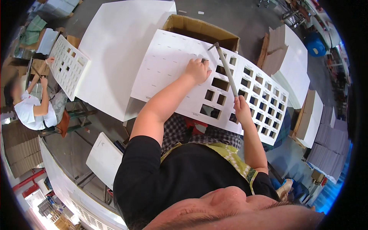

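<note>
sheet [168, 71], white, windowed, lies under left hand [197, 71] (fingers bent; cannot tell if pinching); right hand [242, 109] clasps long tool [227, 69] slanting above it.

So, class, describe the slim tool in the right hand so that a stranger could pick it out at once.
Find the open cardboard box at top centre, then the white board with rectangular holes below it. Across that board, from the right hand, slants the slim greyish tool. Unlike the flat board and box, it is a thin rod with a short crosspiece at its far end.
</note>
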Action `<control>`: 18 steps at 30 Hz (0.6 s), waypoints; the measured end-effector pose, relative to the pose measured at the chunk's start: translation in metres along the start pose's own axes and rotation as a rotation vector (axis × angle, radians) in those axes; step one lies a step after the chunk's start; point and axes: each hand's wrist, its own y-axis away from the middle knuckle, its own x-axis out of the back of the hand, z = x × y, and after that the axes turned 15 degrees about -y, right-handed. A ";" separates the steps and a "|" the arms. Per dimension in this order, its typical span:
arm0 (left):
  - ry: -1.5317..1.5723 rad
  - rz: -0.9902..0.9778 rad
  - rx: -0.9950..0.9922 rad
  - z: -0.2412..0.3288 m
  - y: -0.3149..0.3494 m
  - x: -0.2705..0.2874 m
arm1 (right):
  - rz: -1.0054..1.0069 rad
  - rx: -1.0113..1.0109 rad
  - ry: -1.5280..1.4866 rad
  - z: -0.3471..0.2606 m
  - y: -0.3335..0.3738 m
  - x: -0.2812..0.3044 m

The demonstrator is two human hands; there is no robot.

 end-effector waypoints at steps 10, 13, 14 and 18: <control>0.023 -0.035 0.054 -0.001 0.001 -0.009 | 0.025 0.121 0.117 0.010 0.004 -0.004; 0.044 -0.012 0.080 -0.001 0.003 -0.003 | 0.054 0.136 -0.002 -0.013 0.006 0.000; 0.058 -0.023 0.074 -0.002 0.003 -0.002 | 0.094 0.153 -0.061 -0.027 0.011 0.003; 0.095 -0.023 0.050 -0.004 0.002 -0.005 | 0.127 0.359 -0.134 -0.004 0.017 0.003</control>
